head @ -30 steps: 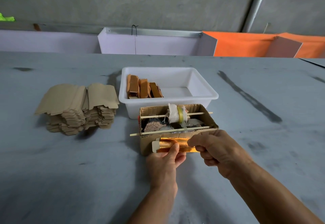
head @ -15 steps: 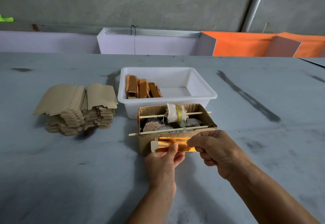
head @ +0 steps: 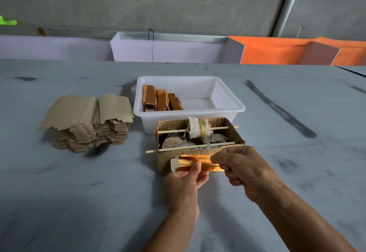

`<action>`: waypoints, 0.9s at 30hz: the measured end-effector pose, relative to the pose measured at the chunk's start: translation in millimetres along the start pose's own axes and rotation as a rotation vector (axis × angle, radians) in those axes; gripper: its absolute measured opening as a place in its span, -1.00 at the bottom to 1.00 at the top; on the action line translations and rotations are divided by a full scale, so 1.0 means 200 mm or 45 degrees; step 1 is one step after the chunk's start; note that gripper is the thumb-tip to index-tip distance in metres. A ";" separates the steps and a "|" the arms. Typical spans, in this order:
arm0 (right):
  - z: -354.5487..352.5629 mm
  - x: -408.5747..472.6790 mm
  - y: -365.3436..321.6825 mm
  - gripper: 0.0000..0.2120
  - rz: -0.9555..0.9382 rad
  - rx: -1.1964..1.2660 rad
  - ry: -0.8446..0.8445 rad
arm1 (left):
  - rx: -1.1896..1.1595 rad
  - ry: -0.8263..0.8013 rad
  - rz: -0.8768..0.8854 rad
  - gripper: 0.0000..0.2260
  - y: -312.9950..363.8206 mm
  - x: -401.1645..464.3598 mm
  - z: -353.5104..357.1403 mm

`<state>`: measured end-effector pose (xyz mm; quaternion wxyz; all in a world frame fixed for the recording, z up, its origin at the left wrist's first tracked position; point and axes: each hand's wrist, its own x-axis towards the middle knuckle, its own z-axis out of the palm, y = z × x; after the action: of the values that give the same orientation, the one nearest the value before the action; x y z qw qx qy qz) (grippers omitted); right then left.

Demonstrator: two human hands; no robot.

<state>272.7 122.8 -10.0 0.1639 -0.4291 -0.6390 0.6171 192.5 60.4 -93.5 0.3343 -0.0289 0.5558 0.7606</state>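
Both my hands hold a small cardboard piece wrapped in gold foil (head: 190,163) just in front of an open cardboard box (head: 164,164). My left hand (head: 185,182) grips it from below with the thumb pressed on the foil. My right hand (head: 240,167) pinches the foil's right end. Two wooden sticks (head: 174,148) lie across the box, and the far one carries a cloth-wrapped roll (head: 198,128) with a yellow band. Scraps of foil lie inside the box.
A white plastic tub (head: 227,105) behind the box holds several gold-wrapped pieces (head: 161,99) at its left end. A stack of flat tan cardboard blanks (head: 89,121) lies to the left on the grey table. White and orange panels stand along the far edge.
Almost nothing has changed; both hands stay on the foil-wrapped piece, which has shifted only slightly.
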 end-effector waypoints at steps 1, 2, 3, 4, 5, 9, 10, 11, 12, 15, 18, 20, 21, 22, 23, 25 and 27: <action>0.00 0.00 0.00 -0.58 -0.001 0.000 0.000 | -0.004 0.000 -0.001 -0.91 0.00 0.00 0.00; 0.00 0.00 0.00 -0.59 -0.003 -0.001 0.001 | -0.007 0.002 -0.002 -0.91 0.00 0.00 0.00; 0.00 0.00 0.01 -0.59 -0.006 -0.002 0.004 | -0.006 0.004 -0.005 -0.91 0.00 0.00 0.00; 0.01 0.00 0.01 -0.60 -0.010 -0.006 0.007 | -0.003 0.006 -0.008 -0.91 0.00 0.00 0.00; 0.01 0.00 0.01 -0.60 -0.012 -0.010 0.009 | -0.002 0.006 -0.010 -0.90 0.00 0.00 0.00; 0.01 0.01 0.02 -0.62 -0.014 -0.013 0.018 | -0.003 0.007 -0.017 -0.91 0.00 0.01 0.00; 0.01 0.01 0.03 -0.64 -0.016 -0.018 0.024 | 0.000 0.007 -0.015 -0.91 0.00 0.01 0.00; 0.01 0.01 0.03 -0.65 -0.019 -0.022 0.028 | 0.006 0.008 -0.011 -0.90 0.00 0.01 0.00; 0.01 0.01 0.03 -0.67 -0.024 -0.026 0.032 | 0.014 0.009 -0.007 -0.90 0.00 0.01 0.00; 0.01 0.01 0.04 -0.68 -0.046 -0.043 0.043 | 0.026 0.007 -0.006 -0.90 0.00 0.01 0.00; 0.01 0.01 0.04 -0.75 -0.072 -0.072 0.053 | -0.001 0.008 -0.020 -0.89 0.01 0.01 0.00; 0.01 0.01 0.05 -0.78 -0.089 -0.104 0.068 | 0.004 0.009 -0.021 -0.90 0.01 0.00 0.00; 0.01 0.02 0.06 -0.77 -0.099 -0.119 0.077 | 0.009 0.008 -0.020 -0.90 0.01 0.00 0.00; 0.01 0.03 0.07 -0.76 -0.109 -0.139 0.091 | 0.013 0.008 -0.023 -0.90 0.01 0.00 0.00; 0.02 0.04 0.08 -0.76 -0.116 -0.165 0.109 | 0.018 0.009 -0.027 -0.91 0.01 0.00 0.00; 0.02 0.06 0.11 -0.76 -0.118 -0.209 0.144 | 0.023 0.002 -0.039 -0.91 0.01 0.00 0.00; 0.03 0.08 0.13 -0.75 -0.116 -0.227 0.166 | 0.013 -0.012 -0.050 -0.92 0.02 -0.01 -0.01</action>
<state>269.1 127.4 -40.1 0.1939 -0.4516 -0.6983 0.5205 191.7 57.8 -89.5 0.3520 -0.0343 0.5575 0.7511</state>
